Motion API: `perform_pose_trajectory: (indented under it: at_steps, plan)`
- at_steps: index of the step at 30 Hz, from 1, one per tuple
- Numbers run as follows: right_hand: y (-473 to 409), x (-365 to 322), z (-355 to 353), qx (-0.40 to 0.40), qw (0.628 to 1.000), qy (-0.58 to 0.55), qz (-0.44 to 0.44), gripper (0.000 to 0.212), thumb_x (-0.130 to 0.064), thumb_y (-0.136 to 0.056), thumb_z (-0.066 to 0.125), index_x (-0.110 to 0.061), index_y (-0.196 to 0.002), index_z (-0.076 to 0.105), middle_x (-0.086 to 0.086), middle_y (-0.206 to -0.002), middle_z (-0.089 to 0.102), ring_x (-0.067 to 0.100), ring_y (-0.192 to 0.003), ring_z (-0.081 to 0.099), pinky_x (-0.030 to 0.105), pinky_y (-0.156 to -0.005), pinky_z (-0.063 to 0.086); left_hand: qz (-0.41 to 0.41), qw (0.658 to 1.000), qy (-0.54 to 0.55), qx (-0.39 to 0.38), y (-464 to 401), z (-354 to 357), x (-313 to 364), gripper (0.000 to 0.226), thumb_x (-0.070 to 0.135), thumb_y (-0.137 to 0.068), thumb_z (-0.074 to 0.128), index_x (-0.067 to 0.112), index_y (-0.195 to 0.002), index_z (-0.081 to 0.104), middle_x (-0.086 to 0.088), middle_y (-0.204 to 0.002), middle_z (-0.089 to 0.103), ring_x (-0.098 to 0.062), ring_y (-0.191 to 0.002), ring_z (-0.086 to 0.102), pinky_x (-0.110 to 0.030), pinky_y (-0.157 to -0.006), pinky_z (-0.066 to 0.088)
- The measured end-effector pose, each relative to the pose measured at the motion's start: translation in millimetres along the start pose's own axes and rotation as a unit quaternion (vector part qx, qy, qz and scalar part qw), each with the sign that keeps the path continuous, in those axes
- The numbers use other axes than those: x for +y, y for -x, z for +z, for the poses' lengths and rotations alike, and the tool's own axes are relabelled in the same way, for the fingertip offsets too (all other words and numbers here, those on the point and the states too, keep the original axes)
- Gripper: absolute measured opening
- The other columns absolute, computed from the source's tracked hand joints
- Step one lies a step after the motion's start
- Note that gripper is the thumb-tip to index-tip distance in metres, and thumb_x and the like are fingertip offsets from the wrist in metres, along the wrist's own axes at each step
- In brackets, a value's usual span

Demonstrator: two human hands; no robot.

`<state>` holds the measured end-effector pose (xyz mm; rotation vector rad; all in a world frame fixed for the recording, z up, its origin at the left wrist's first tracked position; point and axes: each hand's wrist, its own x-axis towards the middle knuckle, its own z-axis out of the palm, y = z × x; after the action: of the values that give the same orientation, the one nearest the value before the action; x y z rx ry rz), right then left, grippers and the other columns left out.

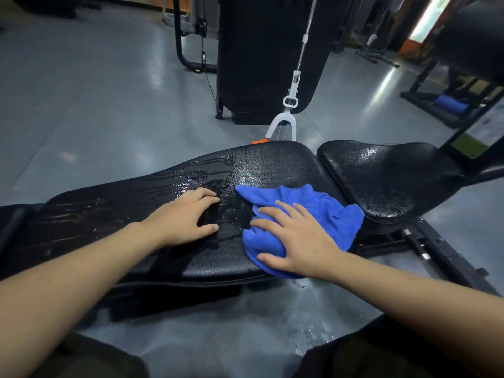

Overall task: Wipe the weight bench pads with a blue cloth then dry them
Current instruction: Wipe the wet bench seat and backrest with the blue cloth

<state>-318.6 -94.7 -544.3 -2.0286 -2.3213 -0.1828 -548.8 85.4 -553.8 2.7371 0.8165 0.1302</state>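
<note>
A long black back pad [152, 197] of the weight bench stretches across the middle, wet and streaked with water. To its right is the shorter black seat pad [387, 181], beaded with droplets. A blue cloth [316, 205] lies bunched on the right end of the back pad, next to the gap between the pads. My right hand [297, 238] presses flat on the cloth with fingers spread. My left hand [185, 216] rests on the wet back pad just left of the cloth, fingers curled against the surface, holding nothing.
A white squeeze mop [290, 105] leans behind the bench against a tall black padded machine [261, 55]. Another black rack with a blue roller [450, 103] stands at the right. The grey floor [81, 105] has water spots below the bench. My knees are at the bottom edge.
</note>
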Motion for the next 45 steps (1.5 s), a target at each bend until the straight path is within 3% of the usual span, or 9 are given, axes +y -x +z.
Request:
perform_pose_trajectory:
  at_steps: [7, 17, 22, 28, 32, 37, 45]
  plan:
    - [-5.0, 17.3, -1.3, -0.033, 0.999, -0.002, -0.036, 0.071, -0.078, -0.080, 0.046, -0.039, -0.140, 0.049, -0.009, -0.151, 0.043, 0.025, -0.144, 0.036, 0.053, -0.116, 0.028, -0.004, 1.000, 0.009, 0.008, -2.8, 1.1, -2.7, 0.067, 0.059, -0.089, 0.054, 0.032, -0.147, 0.036, 0.021, -0.149, 0.027, -0.007, -0.136, 0.030, -0.036, -0.104, 0.044]
    - [-93.2, 64.4, -0.1, -0.002, 0.995, 0.023, 0.093, 0.074, -0.080, -0.079, 0.034, -0.037, -0.137, 0.050, -0.008, -0.143, 0.050, 0.024, -0.136, 0.044, 0.052, -0.105, 0.036, -0.001, 1.000, -0.008, 0.014, 1.4, -0.9, -9.2, 0.065, 0.061, -0.089, 0.053, 0.033, -0.146, 0.038, 0.018, -0.143, 0.031, -0.008, -0.131, 0.033, -0.039, -0.101, 0.046]
    - [-91.5, 61.1, 8.1, 0.000, 0.994, 0.047, 0.096, 0.074, -0.079, -0.082, 0.032, -0.036, -0.139, 0.048, -0.005, -0.145, 0.048, 0.029, -0.136, 0.044, 0.052, -0.103, 0.038, -0.011, 0.999, -0.033, -0.004, 8.9, -3.1, -5.3, 0.067, 0.060, -0.090, 0.052, 0.030, -0.148, 0.034, 0.016, -0.146, 0.029, -0.010, -0.133, 0.031, -0.039, -0.101, 0.046]
    - [-47.2, 4.0, 3.2, -0.032, 0.999, 0.017, 0.015, 0.074, -0.076, -0.082, 0.038, -0.033, -0.140, 0.050, 0.000, -0.149, 0.047, 0.037, -0.139, 0.039, 0.056, -0.109, 0.034, -0.026, 0.999, -0.024, 0.001, 14.9, -1.0, -9.3, 0.067, 0.061, -0.090, 0.052, 0.032, -0.148, 0.035, 0.015, -0.147, 0.029, -0.012, -0.133, 0.033, -0.040, -0.099, 0.046]
    - [-28.5, -16.0, 7.8, -0.048, 0.996, 0.013, -0.075, 0.070, -0.076, -0.083, 0.045, -0.037, -0.141, 0.048, -0.005, -0.152, 0.044, 0.033, -0.144, 0.036, 0.055, -0.114, 0.031, -0.036, 0.999, -0.021, 0.021, 26.7, 2.4, -21.1, 0.065, 0.062, -0.090, 0.051, 0.034, -0.147, 0.036, 0.016, -0.146, 0.031, -0.011, -0.133, 0.034, -0.039, -0.099, 0.046]
    - [-56.0, -5.8, 8.5, -0.055, 0.992, -0.018, -0.115, 0.069, -0.077, -0.080, 0.047, -0.038, -0.137, 0.051, -0.012, -0.151, 0.043, 0.025, -0.147, 0.033, 0.054, -0.114, 0.028, -0.039, 0.999, -0.015, 0.033, 49.8, 3.3, -43.3, 0.062, 0.063, -0.091, 0.048, 0.036, -0.146, 0.037, 0.019, -0.145, 0.030, -0.008, -0.135, 0.031, -0.037, -0.100, 0.047]
    - [-142.7, 4.8, 22.1, -0.022, 1.000, 0.000, 0.006, 0.071, -0.079, -0.079, 0.036, -0.038, -0.135, 0.052, -0.009, -0.145, 0.049, 0.026, -0.138, 0.042, 0.052, -0.107, 0.034, -0.039, 0.999, -0.017, 0.025, 56.8, 0.1, -61.8, 0.058, 0.062, -0.090, 0.050, 0.038, -0.142, 0.038, 0.020, -0.143, 0.030, -0.007, -0.131, 0.033, -0.037, -0.101, 0.046]
